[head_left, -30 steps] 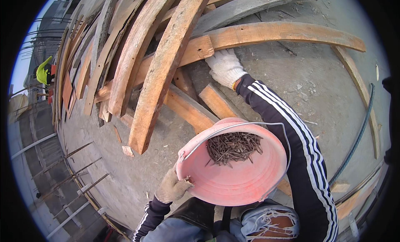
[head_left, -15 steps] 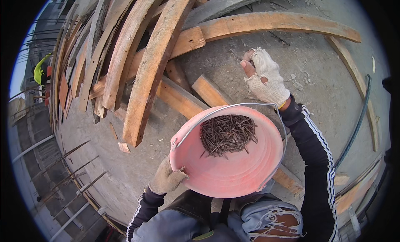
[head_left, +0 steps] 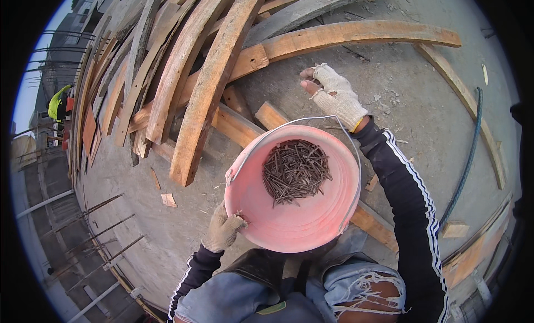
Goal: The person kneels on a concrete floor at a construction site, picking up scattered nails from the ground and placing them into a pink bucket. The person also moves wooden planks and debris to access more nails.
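My left hand (head_left: 223, 229), in a worn knit glove, grips the left rim of a pink bucket (head_left: 295, 228) with its thumb over the edge. The bucket is tilted toward me above my knees and holds a heap of brown, rusty nails (head_left: 296, 170). Its wire handle (head_left: 283, 123) lies along the far rim. Beyond the bucket, my right hand (head_left: 335, 95) reaches out over the concrete floor in a pale glove with bare fingertips. Thumb and forefinger are apart there, and no nail shows between them.
Long timbers (head_left: 219, 84) lie stacked at the left and far side, one beam (head_left: 361, 33) crossing behind my right hand. Short wood blocks (head_left: 370, 225) lie beside the bucket. A ribbed steel bar (head_left: 470, 150) is at the right. Thin rods (head_left: 114, 228) stick out at the left edge.
A nail that showed at my right fingertips is no longer visible there. My right hand has shifted slightly left and its fingers have parted. The left hand keeps its hold on the bucket.
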`<action>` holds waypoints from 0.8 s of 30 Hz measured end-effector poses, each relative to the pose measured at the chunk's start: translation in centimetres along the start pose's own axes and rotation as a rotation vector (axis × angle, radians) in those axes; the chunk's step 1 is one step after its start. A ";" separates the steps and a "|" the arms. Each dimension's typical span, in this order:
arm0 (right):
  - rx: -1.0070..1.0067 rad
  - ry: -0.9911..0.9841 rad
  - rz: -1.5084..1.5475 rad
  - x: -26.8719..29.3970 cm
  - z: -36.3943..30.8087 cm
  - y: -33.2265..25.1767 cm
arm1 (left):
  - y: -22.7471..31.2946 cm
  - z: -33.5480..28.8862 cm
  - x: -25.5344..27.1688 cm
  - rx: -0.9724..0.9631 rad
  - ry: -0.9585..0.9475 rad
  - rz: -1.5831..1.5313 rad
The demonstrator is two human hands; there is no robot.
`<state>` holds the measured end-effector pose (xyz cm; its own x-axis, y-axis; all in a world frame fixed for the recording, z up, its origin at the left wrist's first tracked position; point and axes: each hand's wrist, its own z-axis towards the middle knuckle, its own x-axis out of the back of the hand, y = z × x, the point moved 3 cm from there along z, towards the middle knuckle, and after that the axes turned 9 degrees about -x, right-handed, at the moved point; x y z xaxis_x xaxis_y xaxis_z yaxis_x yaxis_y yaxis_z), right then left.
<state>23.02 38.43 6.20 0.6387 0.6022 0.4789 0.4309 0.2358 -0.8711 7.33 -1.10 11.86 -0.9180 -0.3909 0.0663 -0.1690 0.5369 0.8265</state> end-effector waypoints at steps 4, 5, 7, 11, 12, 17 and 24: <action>0.291 -0.273 -0.414 -9.0 1.5 0.6 | -2.0 -2.2 1.9 -0.071 0.082 -0.193; 0.306 -0.285 -0.470 -10.5 1.6 0.4 | -2.5 -2.7 2.3 -0.051 0.115 -0.125; 0.259 -0.336 -0.514 -12.0 1.8 0.1 | -3.3 -3.7 2.9 -0.061 0.147 -0.187; 0.197 -0.206 -0.566 -10.4 2.7 -0.4 | -4.3 -5.2 3.6 -0.007 0.255 -0.188; 0.191 -0.185 -0.599 -9.4 2.8 -0.3 | -4.3 -5.5 3.9 -0.017 0.261 -0.202; 0.037 0.048 -0.878 -2.5 2.0 2.4 | -4.6 -7.2 6.3 -0.058 0.365 -0.285; 0.385 -0.079 -0.496 -6.7 0.2 1.0 | -6.7 -9.4 10.2 -0.178 0.498 -0.056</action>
<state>19.04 34.82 2.09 0.3667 0.4018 0.8391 0.3940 0.7500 -0.5313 2.49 -15.69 12.20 -0.6209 -0.7460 0.2408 -0.1099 0.3870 0.9155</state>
